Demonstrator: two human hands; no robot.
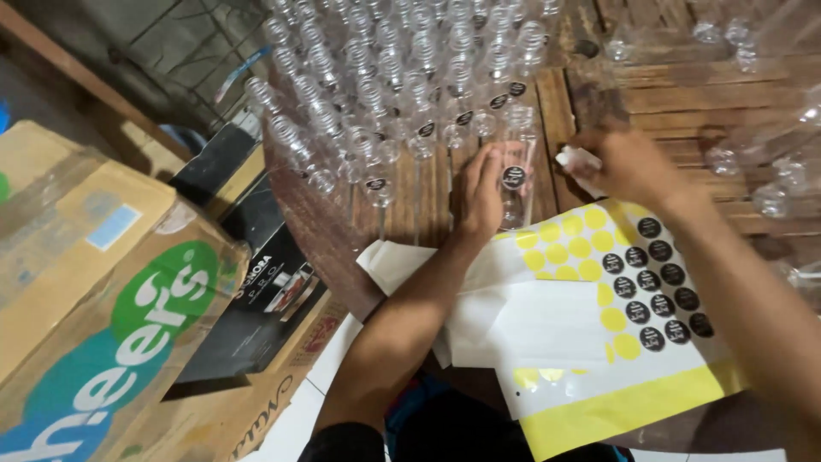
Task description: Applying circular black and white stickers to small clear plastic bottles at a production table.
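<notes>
From the head view, the person leans over a round wooden desk (650,94) made of slats. The left hand (481,192) lies flat against the side of a clear plastic bottle (516,175) that stands near the middle of the desk, the fingers (487,162) held narrow and pressed along its wall rather than closed round it. A round black sticker (513,177) sits on the bottle's face, just beside those fingertips.

At about three o'clock from the bottle, the right hand (624,167) hovers over the slats with its fingers pinched shut on a small white scrap (575,159), which pokes out toward the bottle; what the scrap is cannot be told.

At twelve o'clock from the hands, a dense crowd of clear bottles (385,77) fills the far desk, the nearest row already bearing black stickers. More bottles (770,162) lie scattered at two o'clock.

At five o'clock from the bottle, partly under the right forearm, lies a yellow-and-white sticker sheet (599,342), with rows of black stickers (654,282) on its right part and bare yellow circles (560,248) to their left. Loose white backing papers (402,261) lie at six o'clock under the left forearm.

At eight o'clock, off the desk's edge, stands a brown cardboard box (94,282) with green and blue print, and beside it a black carton (256,299).
</notes>
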